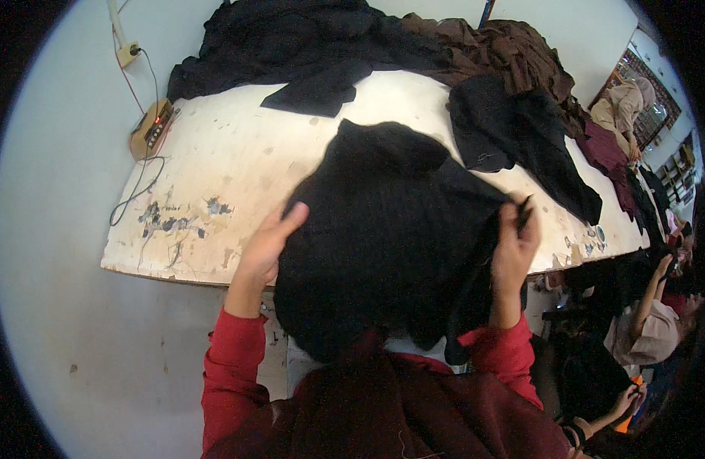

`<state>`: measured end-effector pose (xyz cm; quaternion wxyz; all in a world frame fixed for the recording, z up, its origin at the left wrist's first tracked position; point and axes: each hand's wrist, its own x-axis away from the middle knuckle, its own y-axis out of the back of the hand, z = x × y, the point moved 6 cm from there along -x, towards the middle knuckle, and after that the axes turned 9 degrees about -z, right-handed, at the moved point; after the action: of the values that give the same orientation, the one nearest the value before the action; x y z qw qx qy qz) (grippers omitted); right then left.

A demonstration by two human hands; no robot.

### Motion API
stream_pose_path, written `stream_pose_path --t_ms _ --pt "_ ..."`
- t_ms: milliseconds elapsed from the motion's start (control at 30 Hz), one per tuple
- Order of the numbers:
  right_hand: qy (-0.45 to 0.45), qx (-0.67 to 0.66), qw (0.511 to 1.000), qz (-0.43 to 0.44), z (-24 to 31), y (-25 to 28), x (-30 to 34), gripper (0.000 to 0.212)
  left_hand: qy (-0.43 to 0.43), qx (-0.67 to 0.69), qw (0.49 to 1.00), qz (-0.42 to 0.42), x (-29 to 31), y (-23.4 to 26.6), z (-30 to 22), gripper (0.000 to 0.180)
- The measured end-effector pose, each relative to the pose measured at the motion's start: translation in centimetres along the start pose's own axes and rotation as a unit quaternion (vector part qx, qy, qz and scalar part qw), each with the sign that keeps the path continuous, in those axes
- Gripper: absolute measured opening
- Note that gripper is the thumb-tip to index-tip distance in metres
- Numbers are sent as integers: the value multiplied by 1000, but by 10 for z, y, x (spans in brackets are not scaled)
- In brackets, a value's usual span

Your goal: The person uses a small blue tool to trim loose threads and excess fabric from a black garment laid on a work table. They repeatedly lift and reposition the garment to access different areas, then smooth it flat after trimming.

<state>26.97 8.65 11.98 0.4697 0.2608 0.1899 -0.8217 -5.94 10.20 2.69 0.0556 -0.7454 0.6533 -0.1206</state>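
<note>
A wide piece of black cloth [383, 222] hangs between my hands, its far part over the table and its near part drooping past the front edge toward my lap. At its left side, my left hand [267, 246] grips the edge, thumb on top and the other fingers hidden behind the fabric. My right hand [514, 243] is closed, pinching the cloth's right edge, slightly blurred; a small dark bit of it sticks up by the fingers.
A worn white table [214, 168] carries a black fabric heap [306, 46], brown fabric [513, 53] and black pieces [521, 138] at the right. A wooden box with a cord [149, 131] sits at the left edge by the wall. Other people [647, 333] work at the right.
</note>
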Motion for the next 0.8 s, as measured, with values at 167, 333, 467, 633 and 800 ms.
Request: stream_pose_path --t_ms 167,333,467,633,800 --pt "267 83 960 19 70 -3 -38 11 -348 -339 798 -358 56 56 -106 69" --pt "432 126 893 12 78 -12 -54 17 -675 -189 642 -309 94 11 -249 29" --pt "334 187 922 64 29 -39 -91 26 -651 -461 512 -319 21 -12 -261 59" --pt "79 193 955 211 -29 -46 -55 47 -459 -617 637 -51 19 -66 -106 70" --pt "79 417 809 408 -67 -27 32 64 -301 -671 676 44 36 -31 21 82"
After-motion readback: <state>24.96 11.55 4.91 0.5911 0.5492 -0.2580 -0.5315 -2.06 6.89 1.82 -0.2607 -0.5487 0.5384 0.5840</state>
